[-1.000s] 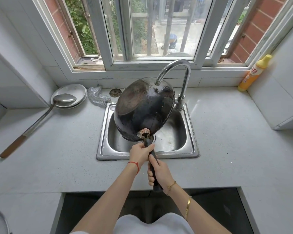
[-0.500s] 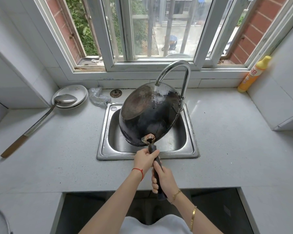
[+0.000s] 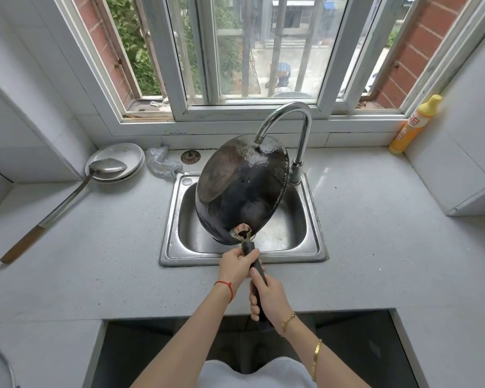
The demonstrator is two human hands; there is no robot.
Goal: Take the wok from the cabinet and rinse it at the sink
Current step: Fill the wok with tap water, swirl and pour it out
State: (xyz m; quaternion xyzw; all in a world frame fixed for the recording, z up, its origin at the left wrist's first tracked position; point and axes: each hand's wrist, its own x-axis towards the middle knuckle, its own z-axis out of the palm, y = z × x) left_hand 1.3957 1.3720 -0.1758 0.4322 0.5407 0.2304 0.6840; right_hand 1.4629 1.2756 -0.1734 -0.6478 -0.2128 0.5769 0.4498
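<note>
The black wok [image 3: 244,191] is tilted on edge over the steel sink [image 3: 314,247], its dark wet underside facing me and its upper rim just under the spout of the curved tap [image 3: 297,119]. Both hands hold its black handle [image 3: 254,260]. My left hand [image 3: 235,266] grips the handle close to the wok. My right hand [image 3: 269,298] grips it lower down, near the counter's front edge. The inside of the wok is turned away from me and hidden.
A long ladle [image 3: 67,197] rests on stacked plates [image 3: 118,156] at the back left, beside a scouring cloth [image 3: 161,163] and a drain plug [image 3: 190,157]. A yellow detergent bottle [image 3: 415,124] stands at the back right. An open dark cabinet gap [image 3: 157,348] lies below the counter.
The wok has shifted right and away from me, so its rim now sits under the tap spout. Both hands moved forward with the handle.
</note>
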